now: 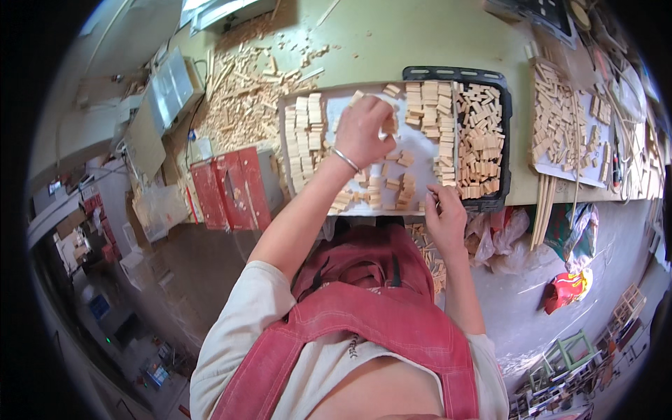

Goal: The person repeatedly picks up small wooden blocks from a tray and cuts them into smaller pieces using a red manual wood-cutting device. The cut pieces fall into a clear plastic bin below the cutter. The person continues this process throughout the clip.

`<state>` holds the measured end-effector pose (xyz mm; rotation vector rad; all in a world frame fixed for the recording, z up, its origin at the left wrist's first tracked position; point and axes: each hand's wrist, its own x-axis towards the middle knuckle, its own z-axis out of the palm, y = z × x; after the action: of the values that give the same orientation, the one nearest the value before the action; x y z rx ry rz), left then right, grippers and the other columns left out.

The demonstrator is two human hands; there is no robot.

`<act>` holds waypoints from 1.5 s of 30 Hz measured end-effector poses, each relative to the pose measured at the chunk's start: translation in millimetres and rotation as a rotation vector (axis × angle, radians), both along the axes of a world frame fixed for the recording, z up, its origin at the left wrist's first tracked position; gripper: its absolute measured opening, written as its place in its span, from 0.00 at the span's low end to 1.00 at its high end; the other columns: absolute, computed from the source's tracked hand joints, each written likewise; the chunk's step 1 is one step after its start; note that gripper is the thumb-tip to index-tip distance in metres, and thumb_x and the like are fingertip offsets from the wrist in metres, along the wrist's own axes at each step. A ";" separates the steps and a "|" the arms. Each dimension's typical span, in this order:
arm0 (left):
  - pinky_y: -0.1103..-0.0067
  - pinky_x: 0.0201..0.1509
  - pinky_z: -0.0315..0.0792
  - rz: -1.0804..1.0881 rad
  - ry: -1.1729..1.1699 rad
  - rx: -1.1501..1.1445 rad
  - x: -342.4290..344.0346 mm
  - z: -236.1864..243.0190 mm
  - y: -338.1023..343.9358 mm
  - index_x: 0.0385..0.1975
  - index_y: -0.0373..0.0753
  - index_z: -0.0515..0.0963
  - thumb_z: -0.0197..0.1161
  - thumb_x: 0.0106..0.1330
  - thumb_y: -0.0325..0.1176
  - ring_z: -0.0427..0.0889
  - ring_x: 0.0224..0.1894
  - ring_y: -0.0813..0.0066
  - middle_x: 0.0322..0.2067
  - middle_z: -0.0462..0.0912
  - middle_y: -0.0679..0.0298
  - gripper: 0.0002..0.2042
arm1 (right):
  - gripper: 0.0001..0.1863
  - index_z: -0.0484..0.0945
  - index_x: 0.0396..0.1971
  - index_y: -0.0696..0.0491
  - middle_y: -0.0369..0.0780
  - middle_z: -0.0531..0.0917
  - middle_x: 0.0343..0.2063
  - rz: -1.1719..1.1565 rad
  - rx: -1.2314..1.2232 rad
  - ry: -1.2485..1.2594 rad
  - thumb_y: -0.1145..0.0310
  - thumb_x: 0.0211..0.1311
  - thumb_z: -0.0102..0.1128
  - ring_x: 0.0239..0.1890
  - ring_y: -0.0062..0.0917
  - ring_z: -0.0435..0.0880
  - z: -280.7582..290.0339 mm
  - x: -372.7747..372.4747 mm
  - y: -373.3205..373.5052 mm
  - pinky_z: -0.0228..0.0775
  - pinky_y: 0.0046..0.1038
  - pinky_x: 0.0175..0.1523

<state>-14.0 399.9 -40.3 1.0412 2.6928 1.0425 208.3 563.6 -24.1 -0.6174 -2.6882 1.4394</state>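
A shallow white-bottomed tray (420,148) holds small pale wooden blocks, some in tight rows, others in loose clusters. My left hand (364,129), with a metal bangle at the wrist, reaches over its middle. Its fingers are curled down among the blocks beside a small upper cluster (390,126); what they grip, if anything, is hidden. Rows of blocks (305,136) line the tray's left side, and more rows (429,105) stand at its upper right. At the near edge, my right hand (446,213) is closed, thumb and fingers drawn together beside loose blocks (404,190). I cannot make out anything in it.
A black crate (505,133) of jumbled blocks (479,140) adjoins the tray's right side. Wood scraps (245,105) lie heaped at the far left, behind a red machine housing (231,189). Another board of blocks (560,119) is at the right, with thin wooden sticks (543,210) jutting past the table edge.
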 end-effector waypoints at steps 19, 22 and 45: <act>0.64 0.48 0.71 0.378 0.020 -0.272 148.1 90.8 -353.2 0.39 0.41 0.77 0.70 0.50 0.28 0.80 0.43 0.56 0.37 0.78 0.61 0.15 | 0.08 0.84 0.45 0.54 0.45 0.84 0.35 0.415 -0.090 0.142 0.73 0.68 0.67 0.36 0.43 0.87 33.6 29.3 -224.4 0.79 0.40 0.41; 0.63 0.51 0.73 0.380 0.060 -0.263 143.4 84.1 -379.5 0.40 0.41 0.77 0.70 0.51 0.27 0.79 0.45 0.54 0.40 0.78 0.59 0.15 | 0.09 0.84 0.46 0.55 0.46 0.85 0.37 0.546 -0.113 0.228 0.73 0.67 0.68 0.38 0.43 0.88 34.7 27.6 -274.5 0.81 0.39 0.42; 0.60 0.46 0.81 0.174 -0.078 -0.187 91.4 35.7 -425.7 0.42 0.41 0.79 0.75 0.52 0.33 0.83 0.41 0.50 0.41 0.75 0.55 0.18 | 0.58 0.36 0.86 0.48 0.48 0.86 0.22 0.423 0.340 0.010 0.63 0.64 0.66 0.23 0.45 0.88 -28.0 -13.9 -429.1 0.81 0.49 0.30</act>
<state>77.3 -25.8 -4.6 0.7323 2.7906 0.8143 194.4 134.5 -52.1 -0.0199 -3.0765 0.9860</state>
